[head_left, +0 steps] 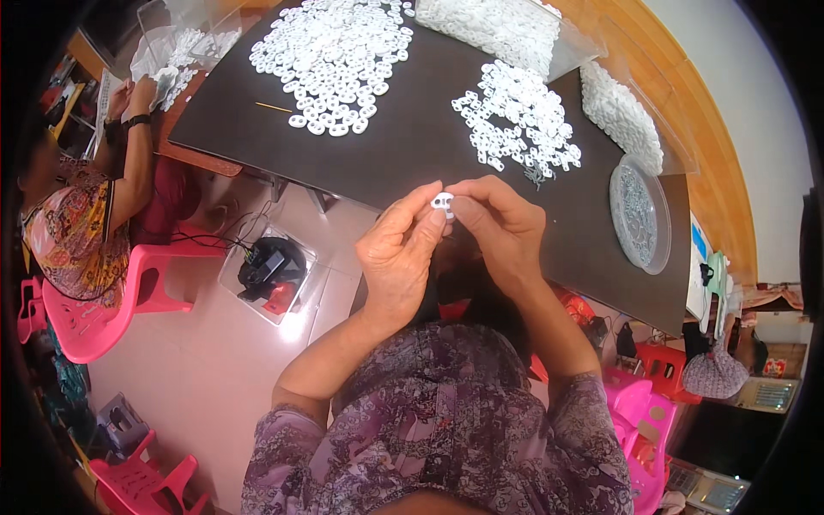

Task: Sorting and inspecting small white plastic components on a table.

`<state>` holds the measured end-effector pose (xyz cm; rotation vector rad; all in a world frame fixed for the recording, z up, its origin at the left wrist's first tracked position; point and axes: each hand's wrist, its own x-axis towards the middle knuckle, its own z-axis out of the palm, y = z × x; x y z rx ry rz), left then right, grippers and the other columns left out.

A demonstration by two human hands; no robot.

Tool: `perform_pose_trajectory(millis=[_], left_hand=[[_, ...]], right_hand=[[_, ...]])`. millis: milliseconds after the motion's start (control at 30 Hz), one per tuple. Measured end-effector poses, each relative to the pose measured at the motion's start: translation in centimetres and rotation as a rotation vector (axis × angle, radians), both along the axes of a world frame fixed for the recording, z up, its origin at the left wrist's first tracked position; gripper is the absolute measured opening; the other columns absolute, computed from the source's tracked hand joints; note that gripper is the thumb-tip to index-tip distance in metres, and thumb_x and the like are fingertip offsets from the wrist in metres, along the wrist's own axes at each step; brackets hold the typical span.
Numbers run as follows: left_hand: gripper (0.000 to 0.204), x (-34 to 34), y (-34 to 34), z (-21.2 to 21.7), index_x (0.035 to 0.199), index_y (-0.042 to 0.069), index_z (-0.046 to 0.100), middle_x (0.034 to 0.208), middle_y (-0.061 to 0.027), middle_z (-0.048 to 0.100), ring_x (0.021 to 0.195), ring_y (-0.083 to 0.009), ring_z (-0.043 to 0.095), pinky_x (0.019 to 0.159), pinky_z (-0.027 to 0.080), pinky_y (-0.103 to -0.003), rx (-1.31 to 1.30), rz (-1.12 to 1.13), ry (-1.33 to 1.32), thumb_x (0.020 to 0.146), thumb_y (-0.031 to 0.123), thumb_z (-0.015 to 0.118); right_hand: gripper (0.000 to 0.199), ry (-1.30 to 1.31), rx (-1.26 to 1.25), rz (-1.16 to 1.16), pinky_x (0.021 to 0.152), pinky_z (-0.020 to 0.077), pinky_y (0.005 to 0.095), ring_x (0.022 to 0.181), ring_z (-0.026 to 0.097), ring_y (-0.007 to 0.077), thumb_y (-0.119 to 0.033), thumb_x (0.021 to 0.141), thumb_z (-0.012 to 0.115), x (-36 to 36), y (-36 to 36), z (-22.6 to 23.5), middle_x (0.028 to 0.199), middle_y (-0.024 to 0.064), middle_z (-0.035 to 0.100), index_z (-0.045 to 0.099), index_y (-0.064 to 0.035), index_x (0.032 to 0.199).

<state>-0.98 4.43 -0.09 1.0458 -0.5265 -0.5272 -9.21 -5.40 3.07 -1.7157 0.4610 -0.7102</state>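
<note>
Between the fingertips of my two hands, just off the table's near edge, is a small white plastic piece [442,202] with dark holes. My left hand [399,245] pinches it from the left, thumb and forefinger closed. From the other side, the thumb and fingers of my right hand [502,227] close on it too. Fingertips cover part of the piece. Ahead lies a heap of smaller white plastic pieces [524,116], with a few thin grey bits [538,174] at its near edge. A larger heap of oval white two-holed pieces [335,69] spreads farther left.
On the dark table [412,142] lie a thin yellow stick [273,107] and a round clear tray [657,249] of small grey parts. Clear bins of white pieces [622,116] stand along the back. Another person [86,202] works at left beside a pink chair [129,296].
</note>
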Motion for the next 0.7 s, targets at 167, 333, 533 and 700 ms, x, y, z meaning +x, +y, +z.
perform_pose_trajectory(millis=[167, 333, 533, 700], left_hand=[[0.028, 0.3, 0.0, 0.1, 0.114, -0.004, 0.059, 0.087, -0.0049, 0.062, 0.074, -0.0096, 0.060, 0.067, 0.051, -0.021, 0.018, -0.008, 0.030, 0.087, 0.001, 0.060], [0.027, 1.2, 0.1, 0.0, 0.113, -0.005, 0.060, 0.089, -0.0064, 0.063, 0.072, -0.0101, 0.057, 0.065, 0.050, -0.022, -0.006, -0.030, 0.064, 0.087, 0.002, 0.061], [0.027, 1.2, 0.1, -0.4, 0.112, -0.006, 0.060, 0.090, -0.0074, 0.063, 0.074, -0.0105, 0.056, 0.067, 0.049, -0.022, -0.080, -0.067, 0.107, 0.087, 0.004, 0.062], [0.026, 1.3, -0.1, -0.4, 0.111, -0.006, 0.061, 0.090, -0.0069, 0.063, 0.075, -0.0104, 0.056, 0.068, 0.048, -0.021, -0.055, -0.023, 0.016, 0.087, 0.004, 0.062]], right_hand=[[0.014, 0.017, -0.113, -0.005, 0.070, 0.0469, 0.0214, 0.081, 0.058, 0.0085, 0.002, 0.087, 0.057, 0.0, -0.3, -0.4, 0.090, 0.0039, 0.061, 0.062, 0.0040, 0.100], [0.025, 0.059, -0.309, 0.065, 0.068, 0.0461, 0.0226, 0.077, 0.057, 0.0106, 0.005, 0.080, 0.063, 0.1, -0.5, -0.5, 0.089, 0.0050, 0.058, 0.061, 0.0009, 0.104], [0.027, 0.038, -0.387, 0.042, 0.066, 0.0457, 0.0231, 0.076, 0.057, 0.0112, 0.006, 0.077, 0.065, 0.2, -0.6, -0.6, 0.086, 0.0053, 0.058, 0.061, 0.0007, 0.104], [0.028, 0.012, -0.453, 0.026, 0.064, 0.0439, 0.0233, 0.073, 0.054, 0.0112, 0.005, 0.076, 0.067, 0.5, -0.7, -0.4, 0.083, 0.0050, 0.058, 0.062, 0.0005, 0.103]])
